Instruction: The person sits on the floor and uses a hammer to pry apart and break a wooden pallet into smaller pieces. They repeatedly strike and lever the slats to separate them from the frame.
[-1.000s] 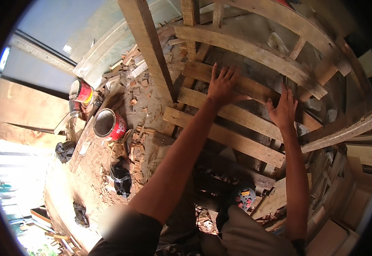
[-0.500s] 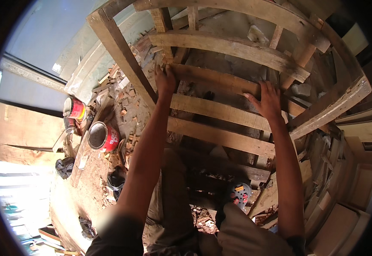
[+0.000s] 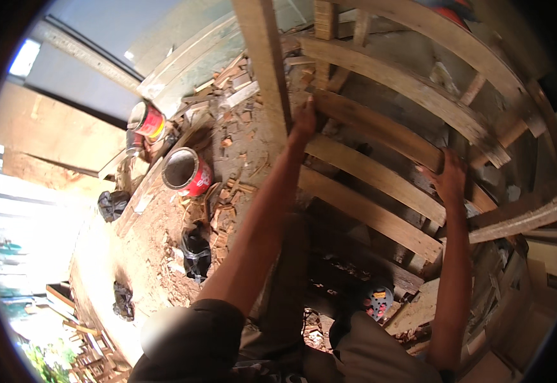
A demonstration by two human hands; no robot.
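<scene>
A wooden slat (image 3: 381,126) lies across a large slatted wooden frame in front of me. My left hand (image 3: 304,120) grips its left end, fingers closed round the edge beside an upright post (image 3: 264,60). Further right along the same slat, my right hand (image 3: 451,179) holds its edge with the fingers curled over the far side and the thumb on the near side. Nearer to me, two more slats, a middle one (image 3: 374,179) and a lower one (image 3: 371,214), run roughly parallel to it. The undersides of the slats are hidden.
Two red paint cans, one (image 3: 189,173) nearer and one (image 3: 145,121) farther, stand at left among wood scraps (image 3: 227,143). Black plastic (image 3: 197,252) lies on the dusty ground. Below the frame, a grey perforated clog (image 3: 379,301) shows by my leg. Boards (image 3: 547,258) crowd the right side.
The view has swung left, so the frame and both hands appear farther right. My right hand's spread fingers have curled more closely over the slat. My left hand stays at the slat's left end.
</scene>
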